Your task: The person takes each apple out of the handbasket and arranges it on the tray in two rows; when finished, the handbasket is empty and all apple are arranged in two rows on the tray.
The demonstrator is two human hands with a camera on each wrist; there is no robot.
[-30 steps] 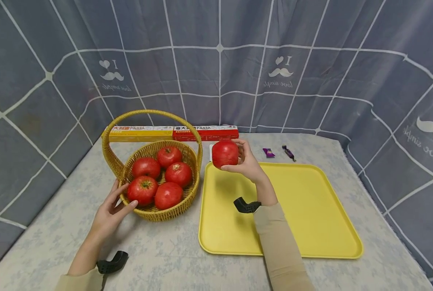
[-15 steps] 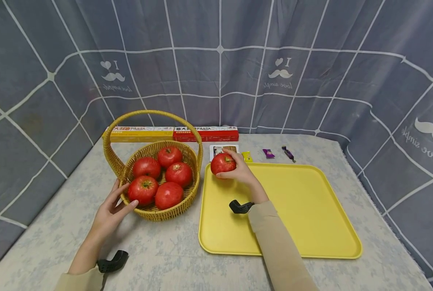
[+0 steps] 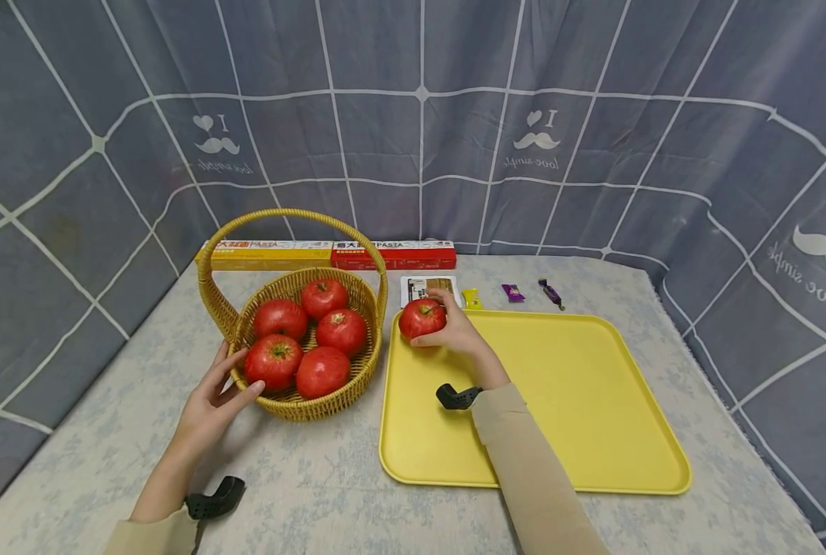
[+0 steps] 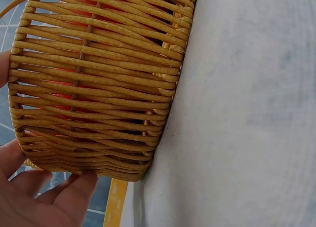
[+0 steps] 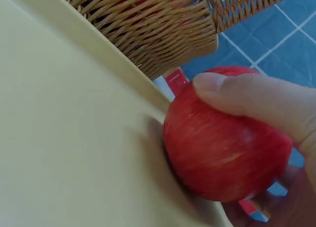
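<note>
A: Where's the apple [image 3: 422, 318]?
B: Far-left corner of the yellow tray [image 3: 593, 401], right hand [image 3: 457, 331] wrapped round it. Looks firm, smooth, bruisable; I'd cup its sides.
A: Left hand [image 3: 211, 401]?
B: Fingers relaxed, resting against the basket [image 3: 301, 405].

Right hand [image 3: 457, 333] w/ red apple [image 3: 422, 318] dropped from mid-air, above far-left corner of yellow tray [image 3: 593, 401], down to tray level. Apple now sitting on tray by its rim, close to basket [image 3: 315, 401]; shifted slightly left since a sec ago. Card [image 3: 428, 287] behind it uncovered.
</note>
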